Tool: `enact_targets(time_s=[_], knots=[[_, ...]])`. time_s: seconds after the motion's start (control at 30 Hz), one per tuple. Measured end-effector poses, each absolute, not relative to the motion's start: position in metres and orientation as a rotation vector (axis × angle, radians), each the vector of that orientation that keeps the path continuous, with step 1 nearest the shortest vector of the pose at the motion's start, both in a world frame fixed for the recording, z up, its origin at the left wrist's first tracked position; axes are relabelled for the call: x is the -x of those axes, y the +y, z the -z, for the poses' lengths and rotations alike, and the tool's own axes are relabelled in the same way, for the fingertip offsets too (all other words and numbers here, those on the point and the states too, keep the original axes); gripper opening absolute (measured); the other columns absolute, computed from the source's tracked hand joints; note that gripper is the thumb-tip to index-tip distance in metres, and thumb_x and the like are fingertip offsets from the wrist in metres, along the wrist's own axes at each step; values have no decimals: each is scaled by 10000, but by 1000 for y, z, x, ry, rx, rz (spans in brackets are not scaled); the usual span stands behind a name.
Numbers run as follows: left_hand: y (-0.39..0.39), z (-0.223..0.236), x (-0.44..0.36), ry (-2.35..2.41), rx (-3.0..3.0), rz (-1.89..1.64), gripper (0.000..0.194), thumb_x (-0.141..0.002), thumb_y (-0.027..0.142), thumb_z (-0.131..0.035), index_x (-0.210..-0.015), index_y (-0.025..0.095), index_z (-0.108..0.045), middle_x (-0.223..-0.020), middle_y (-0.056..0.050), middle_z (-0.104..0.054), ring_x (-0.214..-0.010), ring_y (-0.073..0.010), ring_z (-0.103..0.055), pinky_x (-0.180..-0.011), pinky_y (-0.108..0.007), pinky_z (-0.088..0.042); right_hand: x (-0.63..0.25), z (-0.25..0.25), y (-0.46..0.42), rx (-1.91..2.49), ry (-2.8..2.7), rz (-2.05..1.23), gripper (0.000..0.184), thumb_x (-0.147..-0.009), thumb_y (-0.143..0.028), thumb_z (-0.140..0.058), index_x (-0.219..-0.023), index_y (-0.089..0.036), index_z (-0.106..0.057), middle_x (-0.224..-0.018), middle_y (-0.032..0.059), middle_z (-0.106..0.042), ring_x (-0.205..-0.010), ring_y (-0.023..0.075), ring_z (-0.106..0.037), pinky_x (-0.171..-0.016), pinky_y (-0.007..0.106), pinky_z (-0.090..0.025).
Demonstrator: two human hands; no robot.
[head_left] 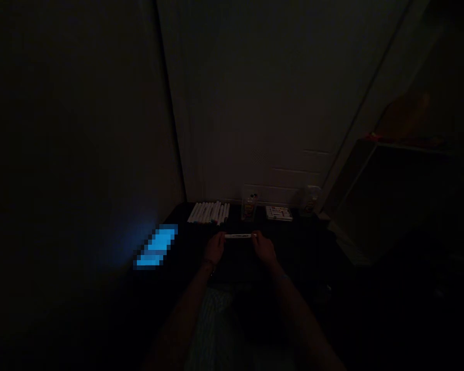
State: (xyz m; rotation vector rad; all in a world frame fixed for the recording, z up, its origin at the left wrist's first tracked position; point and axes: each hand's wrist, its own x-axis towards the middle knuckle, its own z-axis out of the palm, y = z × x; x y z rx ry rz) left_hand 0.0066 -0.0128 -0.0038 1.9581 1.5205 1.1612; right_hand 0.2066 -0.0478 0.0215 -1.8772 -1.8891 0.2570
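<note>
The room is very dim. My left hand (214, 248) and my right hand (264, 249) hold a white marker (237, 236) level between them, one hand at each end, above a dark desk (301, 247). Just beyond the marker, a row of several white markers (209, 212) lies side by side. A small clear jar (249, 208) stands near my right hand's side of that row. The marker's small print is too dark to read.
A flat printed box (279, 213) and a clear container (309, 201) stand along the desk's back edge, against a white panelled door (255, 103). A glowing blue screen (155, 247) lies at the left. A dark cabinet (355, 190) stands at the right.
</note>
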Motion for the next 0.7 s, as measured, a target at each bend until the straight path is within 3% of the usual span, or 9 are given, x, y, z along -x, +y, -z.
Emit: enact_targets(time_s=[0.3, 0.5, 0.6, 0.7], knots=[[-13, 3, -8, 1561, -1976, -1160, 296, -840, 342, -283, -811, 194, -537, -703, -1, -568, -654, -121, -521, -651, -237, -391, -208, -21, -49, 1804, -1861, -288, 350, -906, -362, -174, -1045, -237, -470, -882, 10, -609, -793, 146, -561, -704, 245, -334], [-15, 1, -6, 1498, -1934, -1238, 295, -835, 352, -290, -799, 186, -531, -684, 6, -548, -650, -117, -509, -644, -228, -385, -193, -47, -82, 1532, -1570, -117, 253, -848, -329, -364, -973, -194, -538, -1045, 75, -528, -1010, 187, -446, -869, 347, -303], [-15, 2, -5, 1477, -1916, -1232, 292, -837, 348, -290, -811, 185, -531, -683, 11, -544, -651, -110, -499, -641, -221, -381, -180, -86, -139, 1262, -1406, -281, 230, -845, -333, -379, -937, -205, -546, -959, 51, -549, -935, 176, -478, -828, 349, -357], [-17, 2, -6, 1473, -1915, -1216, 292, -843, 341, -282, -794, 183, -523, -684, 12, -534, -642, -104, -486, -633, -216, -372, -172, -127, -206, 1008, -1323, -582, 207, -851, -325, -394, -862, -204, -563, -825, 34, -567, -751, 149, -525, -689, 301, -426]])
